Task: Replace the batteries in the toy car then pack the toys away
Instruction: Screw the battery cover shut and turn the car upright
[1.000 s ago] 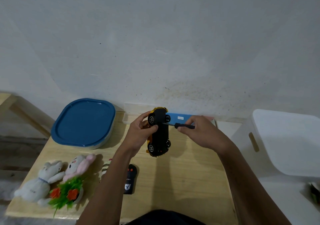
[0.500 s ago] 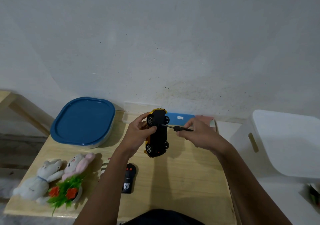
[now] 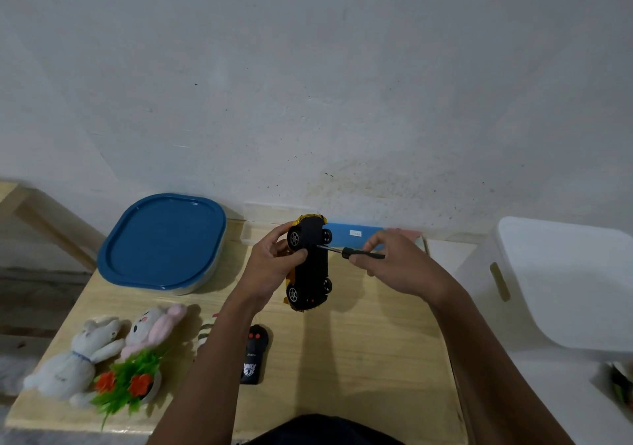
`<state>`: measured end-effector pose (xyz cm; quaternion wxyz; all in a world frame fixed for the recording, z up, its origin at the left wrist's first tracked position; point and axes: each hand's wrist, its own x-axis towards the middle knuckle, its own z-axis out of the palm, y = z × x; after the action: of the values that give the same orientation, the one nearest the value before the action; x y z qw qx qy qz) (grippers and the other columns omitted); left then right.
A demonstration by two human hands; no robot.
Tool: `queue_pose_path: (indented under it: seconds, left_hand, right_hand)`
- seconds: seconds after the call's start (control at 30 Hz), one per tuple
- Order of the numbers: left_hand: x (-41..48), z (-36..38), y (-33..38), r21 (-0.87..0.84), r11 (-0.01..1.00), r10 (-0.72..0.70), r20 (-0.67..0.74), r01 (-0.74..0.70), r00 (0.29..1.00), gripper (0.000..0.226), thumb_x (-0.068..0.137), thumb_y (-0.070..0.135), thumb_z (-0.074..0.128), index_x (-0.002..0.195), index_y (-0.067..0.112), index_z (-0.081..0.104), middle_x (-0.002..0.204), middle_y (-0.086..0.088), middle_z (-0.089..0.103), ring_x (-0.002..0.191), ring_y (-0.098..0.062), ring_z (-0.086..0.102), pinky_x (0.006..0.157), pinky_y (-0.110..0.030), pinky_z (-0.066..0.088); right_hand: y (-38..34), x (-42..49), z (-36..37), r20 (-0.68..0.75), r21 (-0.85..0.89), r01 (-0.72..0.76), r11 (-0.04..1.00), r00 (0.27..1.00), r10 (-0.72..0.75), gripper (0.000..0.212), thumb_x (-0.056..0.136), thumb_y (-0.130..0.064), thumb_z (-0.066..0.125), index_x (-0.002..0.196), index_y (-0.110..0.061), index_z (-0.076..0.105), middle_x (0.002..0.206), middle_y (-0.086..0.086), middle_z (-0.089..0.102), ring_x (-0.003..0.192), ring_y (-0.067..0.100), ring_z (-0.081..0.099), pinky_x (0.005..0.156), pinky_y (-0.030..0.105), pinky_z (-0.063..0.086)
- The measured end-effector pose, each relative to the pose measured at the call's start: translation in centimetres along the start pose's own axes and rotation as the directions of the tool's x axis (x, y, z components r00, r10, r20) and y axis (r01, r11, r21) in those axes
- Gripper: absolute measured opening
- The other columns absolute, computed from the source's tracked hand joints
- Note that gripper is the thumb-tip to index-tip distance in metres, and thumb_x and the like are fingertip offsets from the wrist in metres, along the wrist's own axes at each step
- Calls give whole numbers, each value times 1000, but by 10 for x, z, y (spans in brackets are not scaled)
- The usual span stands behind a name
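A yellow toy car point(image 3: 312, 266) with a black underside is held on its side above the wooden table point(image 3: 359, 359), its underside facing right. My left hand point(image 3: 274, 263) grips its body from the left. My right hand point(image 3: 397, 266) holds a small black-handled screwdriver point(image 3: 359, 253), whose metal tip touches the car's underside near the upper wheels. A black remote control point(image 3: 254, 354) lies on the table below the car, partly beside my left forearm.
A container with a blue lid point(image 3: 164, 242) stands at the back left. Two plush rabbits point(image 3: 102, 345) and a small plant with orange flowers point(image 3: 126, 383) lie at the front left. A blue box point(image 3: 356, 234) sits against the wall. A white bin point(image 3: 561, 283) stands to the right.
The car and both hands have stayed near the same place; the screwdriver stays against the underside, its handle shifting slightly in my right fingers.
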<state>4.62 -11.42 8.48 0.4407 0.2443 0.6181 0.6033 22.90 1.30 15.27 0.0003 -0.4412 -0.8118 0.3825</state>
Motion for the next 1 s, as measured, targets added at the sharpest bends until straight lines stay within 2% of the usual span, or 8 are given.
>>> queue_pose_path:
  seconds: [0.13, 0.27, 0.37, 0.47, 0.63, 0.73, 0.87, 1.0]
  left_hand:
    - [-2, 1, 2, -3, 1000, 8, 16, -8, 1000, 51, 87, -1, 67, 117, 40, 61, 106, -2, 75, 107, -25, 67, 93, -43, 53]
    - [-3, 2, 4, 0, 1000, 13, 11, -13, 1000, 51, 87, -1, 67, 117, 40, 60, 105, 0, 75, 106, -22, 68, 91, -39, 54]
    - [-2, 1, 3, 3, 1000, 18, 14, -18, 1000, 51, 87, 0, 67, 119, 39, 60, 107, -2, 75, 106, -23, 68, 93, -43, 54]
    - [-3, 2, 3, -5, 1000, 20, 11, -20, 1000, 51, 87, 0, 67, 118, 39, 61, 108, -3, 74, 107, -23, 68, 97, -46, 52]
    - [-2, 1, 1, -16, 1000, 12, 12, -12, 1000, 51, 87, 0, 67, 119, 38, 60, 108, -3, 74, 109, -26, 67, 99, -50, 50]
    - [-1, 2, 0, -8, 1000, 15, 15, -14, 1000, 51, 87, -1, 67, 122, 35, 60, 108, -4, 75, 107, -27, 67, 96, -50, 51]
    - [0, 5, 0, 7, 1000, 22, 10, -22, 1000, 50, 87, -2, 66, 117, 38, 61, 103, -2, 75, 100, -20, 70, 84, -37, 56]
    - [1, 5, -2, 15, 1000, 7, 4, -7, 1000, 50, 87, -2, 66, 114, 39, 61, 99, 1, 76, 96, -17, 70, 80, -33, 57]
  right_hand:
    - [0, 3, -4, -29, -19, 36, 999, 999, -36, 42, 97, -48, 50, 64, -23, 58, 58, -5, 52, 54, 10, 49, 60, 29, 39]
    - [1, 0, -1, -6, -33, 8, 999, 1000, -8, 32, 88, -55, 60, 104, -28, 55, 91, -16, 54, 83, 10, 61, 71, 31, 47]
    - [-2, 0, -1, -21, -55, 34, 998, 999, -36, 26, 92, -49, 58, 87, -23, 58, 79, -5, 60, 69, 13, 60, 68, 33, 49]
    - [-2, 4, 1, -36, -60, 43, 997, 998, -46, 46, 98, -48, 47, 65, -17, 57, 60, 3, 51, 53, 13, 46, 61, 34, 42]
    - [-2, -1, 1, -10, -54, 33, 998, 999, -33, 31, 86, -53, 64, 103, -29, 54, 90, -17, 53, 81, 8, 59, 68, 29, 47]
    - [-7, -2, 2, -31, -80, 45, 996, 998, -47, 26, 89, -50, 61, 97, -25, 60, 85, -10, 59, 77, 8, 61, 66, 28, 48]
    - [-13, -3, 8, -16, -127, 53, 990, 998, -55, 42, 98, -47, 48, 83, -12, 66, 64, -3, 54, 57, 10, 49, 56, 27, 37]
    - [-16, -5, 9, 64, 19, -23, 1000, 998, 22, 41, 100, -43, 45, 87, -13, 69, 71, 6, 53, 55, 14, 41, 55, 28, 32]
